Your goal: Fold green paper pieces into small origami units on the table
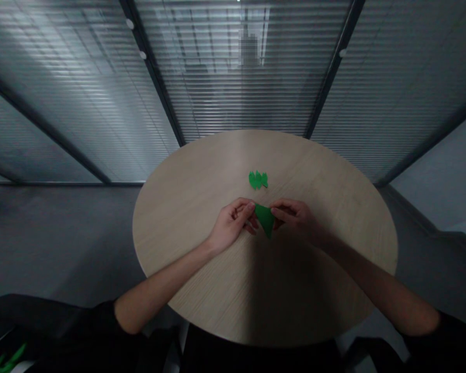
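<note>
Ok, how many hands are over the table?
2: the left hand pinches the left corner of the green triangle, and the right hand pinches its right corner. No others show over the table.

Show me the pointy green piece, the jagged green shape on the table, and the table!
Pointy green piece [265,218], head view: its middle.
Jagged green shape [258,181], head view: its middle.
Table [178,207], head view: bare top, toward the left.

Left sleeve [95,326]: black, eight o'clock
Right sleeve [446,336]: black, four o'clock
My left hand [231,223]: bare
My right hand [300,220]: bare
</note>
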The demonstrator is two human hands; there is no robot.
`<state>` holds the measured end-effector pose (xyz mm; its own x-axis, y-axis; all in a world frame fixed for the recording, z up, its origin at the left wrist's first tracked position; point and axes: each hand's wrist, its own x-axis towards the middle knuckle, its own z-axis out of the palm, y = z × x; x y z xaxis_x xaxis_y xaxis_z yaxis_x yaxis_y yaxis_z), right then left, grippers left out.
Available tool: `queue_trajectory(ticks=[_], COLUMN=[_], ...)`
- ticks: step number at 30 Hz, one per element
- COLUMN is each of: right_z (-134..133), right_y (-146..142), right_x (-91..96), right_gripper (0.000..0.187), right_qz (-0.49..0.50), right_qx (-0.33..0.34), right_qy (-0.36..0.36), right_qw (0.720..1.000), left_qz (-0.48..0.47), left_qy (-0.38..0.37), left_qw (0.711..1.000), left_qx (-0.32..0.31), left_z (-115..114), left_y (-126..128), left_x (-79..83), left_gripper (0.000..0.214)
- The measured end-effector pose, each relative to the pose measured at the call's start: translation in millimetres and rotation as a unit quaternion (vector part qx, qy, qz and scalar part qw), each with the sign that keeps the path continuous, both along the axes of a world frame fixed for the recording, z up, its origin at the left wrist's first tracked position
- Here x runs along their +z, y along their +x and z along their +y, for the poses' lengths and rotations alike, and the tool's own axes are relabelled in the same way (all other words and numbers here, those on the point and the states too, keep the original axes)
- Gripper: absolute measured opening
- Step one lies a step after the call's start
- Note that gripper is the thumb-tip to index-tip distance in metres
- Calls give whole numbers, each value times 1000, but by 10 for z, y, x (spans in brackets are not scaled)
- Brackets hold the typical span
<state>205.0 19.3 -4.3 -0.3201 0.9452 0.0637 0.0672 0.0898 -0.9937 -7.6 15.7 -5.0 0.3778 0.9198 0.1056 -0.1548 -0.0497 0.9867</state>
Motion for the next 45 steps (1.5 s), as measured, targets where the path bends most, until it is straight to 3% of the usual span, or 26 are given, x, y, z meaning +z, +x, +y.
queue_trajectory(ticks=[5,10,19,30,36,40,45], right_z=[2,-17,-51,-26,-11,-3,-10], right_y=[4,-21,-9,1,5,-4,-33], right_x=[-6,-13,56,6,-7,-26,-42], right_gripper=[28,26,33,22,19,17,20], right_qz=[56,79,96,120,109,74,40], right_qx=[22,35,52,42,15,-1,-24], right_qy=[-76,-117,-88,-127,-100,-41,-10], right_qw=[995,989,990,984,989,996,999], left_qz=[-12,2,1,-41,7,80,191], left_qy=[-1,6,11,25,55,114,262], left_qw=[999,998,998,997,998,990,944], left_qx=[-52,-55,-59,-63,-28,8,66], left_z=[-34,-46,-28,-32,-32,-42,-43], left_y=[3,12,-13,-22,-14,-29,-63], left_x=[15,33,14,-27,-62,-67,-63], left_gripper=[51,43,42,35,24,21,19])
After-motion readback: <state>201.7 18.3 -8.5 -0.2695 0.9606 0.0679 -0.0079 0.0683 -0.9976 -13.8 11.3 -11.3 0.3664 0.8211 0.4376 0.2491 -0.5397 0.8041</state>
